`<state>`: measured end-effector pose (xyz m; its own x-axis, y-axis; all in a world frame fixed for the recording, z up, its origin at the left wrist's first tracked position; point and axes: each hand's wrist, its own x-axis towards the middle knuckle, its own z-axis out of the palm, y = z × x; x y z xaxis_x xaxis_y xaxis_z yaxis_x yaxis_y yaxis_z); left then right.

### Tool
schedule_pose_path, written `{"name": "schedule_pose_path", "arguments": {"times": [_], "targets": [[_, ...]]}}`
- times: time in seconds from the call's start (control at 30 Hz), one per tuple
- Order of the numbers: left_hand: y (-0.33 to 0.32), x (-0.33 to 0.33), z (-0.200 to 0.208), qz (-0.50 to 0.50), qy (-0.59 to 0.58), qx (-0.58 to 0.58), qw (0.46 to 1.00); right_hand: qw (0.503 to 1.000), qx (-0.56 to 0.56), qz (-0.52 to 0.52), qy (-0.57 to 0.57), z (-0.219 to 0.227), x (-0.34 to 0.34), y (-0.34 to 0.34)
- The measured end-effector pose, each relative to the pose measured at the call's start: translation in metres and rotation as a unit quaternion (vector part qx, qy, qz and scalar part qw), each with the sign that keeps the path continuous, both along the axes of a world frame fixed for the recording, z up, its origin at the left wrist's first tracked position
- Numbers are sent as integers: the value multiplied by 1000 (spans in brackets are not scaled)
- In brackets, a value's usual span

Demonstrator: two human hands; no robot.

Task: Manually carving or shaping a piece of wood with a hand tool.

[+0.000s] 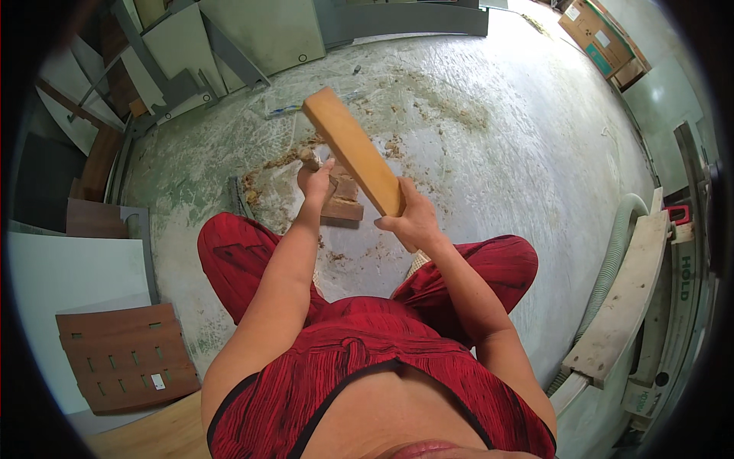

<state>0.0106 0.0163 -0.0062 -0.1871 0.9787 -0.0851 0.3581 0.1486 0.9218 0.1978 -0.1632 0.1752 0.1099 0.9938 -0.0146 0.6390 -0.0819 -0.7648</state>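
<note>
Past the seated person's red-clad knees (508, 264), I see the right hand (413, 218) with its fingers wrapped around the near end of a wooden bar (355, 149), which slants up and away over the floor (497, 153). It should be stiff and fairly weighty, hard to harm, perhaps a little slick on its smooth faces; held so far to one end, it will feel top-heavy, so a firm grip there, or nearer the middle for balance, suits it. It is honey-coloured, thick, straight and square-edged. Just left, the left hand's (313, 182) fingers look curled on a short brown wooden piece (309, 158), mostly hidden, by a rough brown block (342, 208) on the floor. Crumbly debris (394, 145) lies around; farther off lean pale panels (260, 38).
</note>
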Motion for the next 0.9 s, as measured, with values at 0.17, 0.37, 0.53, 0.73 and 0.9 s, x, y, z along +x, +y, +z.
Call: {"name": "schedule_pose_path", "arguments": {"times": [0.17,0.37,0.53,0.73,0.9], "targets": [[26,-13,-74,50,-62,2,997,992,109,-9,61,3,-8,10],[3,31,-3,-30,57,-3,998,981,117,-57,144,-6,-4,7],[-3,16,9,-35,14,26,999,988,-123,39,-90,-4,-4,21],[-5,22,39,-33,78,-28,996,994,89,20,53,16,-17,17],[8,7,-22,-81,21,75,994,994,92,23,51,-6,-16,17]]}}
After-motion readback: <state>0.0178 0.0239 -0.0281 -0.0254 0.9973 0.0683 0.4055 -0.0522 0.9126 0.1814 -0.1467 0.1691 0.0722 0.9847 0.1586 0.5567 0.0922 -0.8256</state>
